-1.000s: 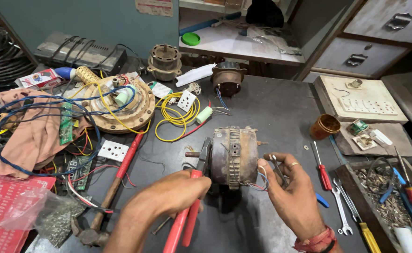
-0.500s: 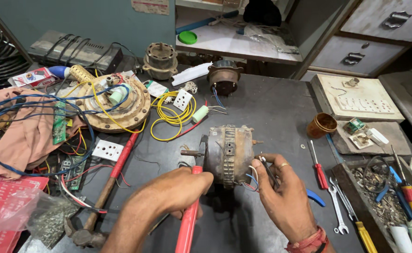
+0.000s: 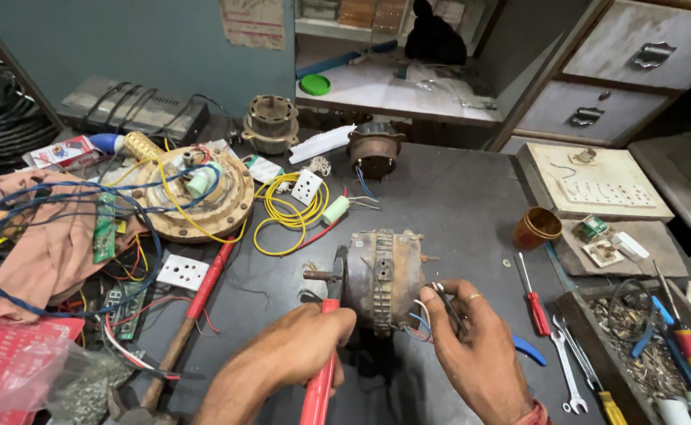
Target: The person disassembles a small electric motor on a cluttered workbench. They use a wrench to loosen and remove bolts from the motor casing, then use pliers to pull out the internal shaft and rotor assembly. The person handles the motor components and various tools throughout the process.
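Our left hand (image 3: 298,350) is closed around the red handles of a pair of pliers (image 3: 323,346), whose dark jaws reach up to the shaft end of the small motor (image 3: 383,277) standing on the dark bench (image 3: 455,197). Our right hand (image 3: 471,346) is pinched shut on a thin dark tool (image 3: 447,303) at the motor's right face, where the loose wires (image 3: 416,323) come out. Against the pictures of a second ago, both hands have drawn in closer to the motor and the pliers have swung from lying low to pointing at twelve o'clock, now touching the shaft; we judge the motor is being steadied while its wires are worked. Outward from the motor: at nine o'clock a red-handled hammer (image 3: 196,307) lies on the bench, at ten o'clock a yellow wire coil (image 3: 286,212), further that way a round winding disc (image 3: 204,197). At three o'clock lie a red screwdriver (image 3: 532,295) and a spanner (image 3: 565,366), at two o'clock a small brown cup (image 3: 536,228), at twelve another motor part (image 3: 374,148).
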